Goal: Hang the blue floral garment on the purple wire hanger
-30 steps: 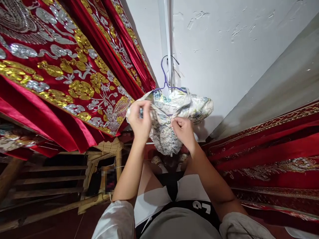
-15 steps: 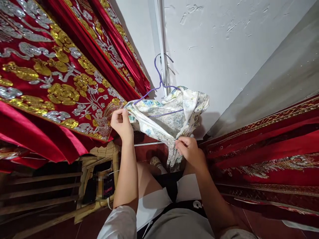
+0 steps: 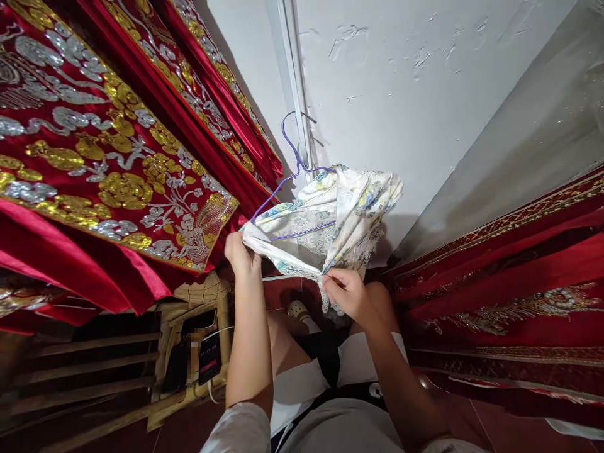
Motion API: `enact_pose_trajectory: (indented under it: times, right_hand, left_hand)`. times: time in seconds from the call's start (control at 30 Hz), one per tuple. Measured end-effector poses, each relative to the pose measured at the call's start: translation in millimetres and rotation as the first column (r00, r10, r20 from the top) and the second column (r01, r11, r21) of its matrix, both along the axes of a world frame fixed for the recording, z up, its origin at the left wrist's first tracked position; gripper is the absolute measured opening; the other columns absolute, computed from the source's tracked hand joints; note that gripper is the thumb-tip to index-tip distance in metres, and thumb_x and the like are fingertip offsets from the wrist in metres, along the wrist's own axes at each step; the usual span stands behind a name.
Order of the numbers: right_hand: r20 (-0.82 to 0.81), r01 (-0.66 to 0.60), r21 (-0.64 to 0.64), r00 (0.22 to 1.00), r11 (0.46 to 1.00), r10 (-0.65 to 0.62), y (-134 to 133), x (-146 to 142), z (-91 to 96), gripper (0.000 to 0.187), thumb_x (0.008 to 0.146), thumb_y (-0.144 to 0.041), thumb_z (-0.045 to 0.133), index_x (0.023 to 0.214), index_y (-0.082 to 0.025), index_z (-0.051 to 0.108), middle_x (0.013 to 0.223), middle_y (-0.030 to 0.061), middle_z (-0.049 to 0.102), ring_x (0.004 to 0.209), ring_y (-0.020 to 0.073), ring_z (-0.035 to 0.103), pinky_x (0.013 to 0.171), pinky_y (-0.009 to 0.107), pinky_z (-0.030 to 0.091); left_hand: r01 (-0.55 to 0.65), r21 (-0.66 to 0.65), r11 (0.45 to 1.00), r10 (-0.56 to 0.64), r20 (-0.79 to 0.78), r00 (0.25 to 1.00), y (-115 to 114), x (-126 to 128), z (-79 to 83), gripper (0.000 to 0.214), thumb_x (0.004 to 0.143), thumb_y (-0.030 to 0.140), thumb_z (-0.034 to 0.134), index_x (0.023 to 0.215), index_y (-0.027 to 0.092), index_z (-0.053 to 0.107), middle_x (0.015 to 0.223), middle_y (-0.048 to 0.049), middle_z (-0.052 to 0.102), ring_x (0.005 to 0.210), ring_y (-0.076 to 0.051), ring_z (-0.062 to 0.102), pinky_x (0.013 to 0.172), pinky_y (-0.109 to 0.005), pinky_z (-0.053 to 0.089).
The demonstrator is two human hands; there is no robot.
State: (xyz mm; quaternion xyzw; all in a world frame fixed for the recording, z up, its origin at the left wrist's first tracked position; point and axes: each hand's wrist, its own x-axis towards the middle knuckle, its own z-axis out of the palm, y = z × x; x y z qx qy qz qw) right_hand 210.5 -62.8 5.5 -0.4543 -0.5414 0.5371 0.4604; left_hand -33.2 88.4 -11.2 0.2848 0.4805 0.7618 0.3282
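Note:
A cream garment with a blue and yellow flower print hangs on a purple wire hanger in front of me. The hanger's hook points up beside a white pipe on the wall. My left hand is closed on the garment's left end, where the hanger's arm comes out. My right hand pinches a lower fold of the same garment at the middle. The cloth is bunched up toward the right side of the hanger.
Red garments with gold and silver embroidery hang at the left, and more red embroidered cloth lies at the right. A white wall is ahead. A wooden stool with a phone stands at the lower left.
My hands moved apart and lower: the left slid out to the garment's left end, the right dropped to a lower fold. The cloth is spread along the hanger, which has tilted.

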Motion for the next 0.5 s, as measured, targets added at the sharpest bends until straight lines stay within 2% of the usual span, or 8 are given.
enact_pose_trajectory:
  times: [0.13, 0.2, 0.27, 0.37, 0.43, 0.5]
  right_hand:
    - [-0.006, 0.06, -0.014, 0.998, 0.998, -0.06, -1.5, 1.9, -2.8, 0.031, 0.086, -0.035, 0.054, 0.059, -0.021, 0.053, 0.046, -0.0035, 0.049, 0.045, 0.0113, 0.046, 0.05, 0.025, 0.035]
    - [0.013, 0.068, -0.013, 0.998, 0.998, -0.068, -3.3, 6.2, -7.2, 0.031, 0.086, -0.035, 0.054, 0.058, -0.022, 0.053, 0.046, -0.0032, 0.049, 0.046, 0.012, 0.047, 0.051, 0.026, 0.035]
    - [0.051, 0.067, -0.033, 0.997, 0.997, -0.066, -5.1, 13.6, -15.6, 0.032, 0.087, -0.035, 0.054, 0.059, -0.022, 0.053, 0.046, -0.0032, 0.049, 0.047, 0.0125, 0.048, 0.052, 0.026, 0.036]
    - [0.151, 0.038, -0.08, 0.988, 0.996, -0.025, -5.9, 29.2, -33.5, 0.033, 0.089, -0.034, 0.053, 0.059, -0.021, 0.053, 0.049, -0.002, 0.052, 0.051, 0.0134, 0.049, 0.055, 0.027, 0.037]
    - [0.232, 0.002, -0.1, 0.973, 0.995, 0.021, -4.5, 39.3, -44.2, 0.035, 0.09, -0.036, 0.054, 0.059, -0.021, 0.054, 0.052, -0.0005, 0.055, 0.055, 0.0147, 0.052, 0.059, 0.028, 0.039]
    - [0.29, 0.013, -0.1, 0.957, 0.995, 0.017, -1.4, 45.0, -50.2, 0.038, 0.092, -0.044, 0.056, 0.063, -0.02, 0.059, 0.059, 0.0018, 0.06, 0.062, 0.0172, 0.056, 0.066, 0.03, 0.044]
  left_hand:
    - [0.118, -0.158, 0.98, -0.081, 0.224, 0.971, -19.1, 30.9, -39.4, 0.023, 0.069, 0.027, 0.07, 0.069, 0.021, 0.047, 0.065, 0.0016, 0.056, 0.07, -0.016, 0.062, 0.073, -0.028, 0.055]
    - [0.154, -0.2, 0.968, -0.091, 0.293, 0.952, -36.3, 52.0, -56.9, 0.028, 0.066, 0.024, 0.073, 0.067, 0.021, 0.045, 0.063, 0.0032, 0.056, 0.065, -0.014, 0.062, 0.069, -0.027, 0.054]
    - [0.188, -0.216, 0.958, -0.107, 0.336, 0.936, -56.1, 69.9, -67.4, 0.038, 0.061, 0.022, 0.078, 0.066, 0.021, 0.04, 0.059, 0.0068, 0.053, 0.057, -0.011, 0.057, 0.063, -0.023, 0.05]
    - [0.269, -0.192, 0.944, -0.184, 0.37, 0.911, -83.1, 85.3, -63.9, 0.046, 0.055, 0.022, 0.084, 0.069, 0.021, 0.04, 0.06, 0.0081, 0.054, 0.055, -0.009, 0.056, 0.059, -0.02, 0.046]
    - [0.321, -0.159, 0.934, -0.243, 0.375, 0.894, -97.3, 90.3, -50.1, 0.048, 0.055, 0.024, 0.086, 0.073, 0.021, 0.042, 0.063, 0.0072, 0.056, 0.057, -0.01, 0.057, 0.058, -0.02, 0.046]
    - [0.384, -0.107, 0.917, -0.329, 0.34, 0.881, -110.2, 95.7, -32.0, 0.048, 0.057, 0.026, 0.087, 0.073, 0.021, 0.042, 0.062, 0.0076, 0.053, 0.054, -0.009, 0.052, 0.056, -0.018, 0.042]
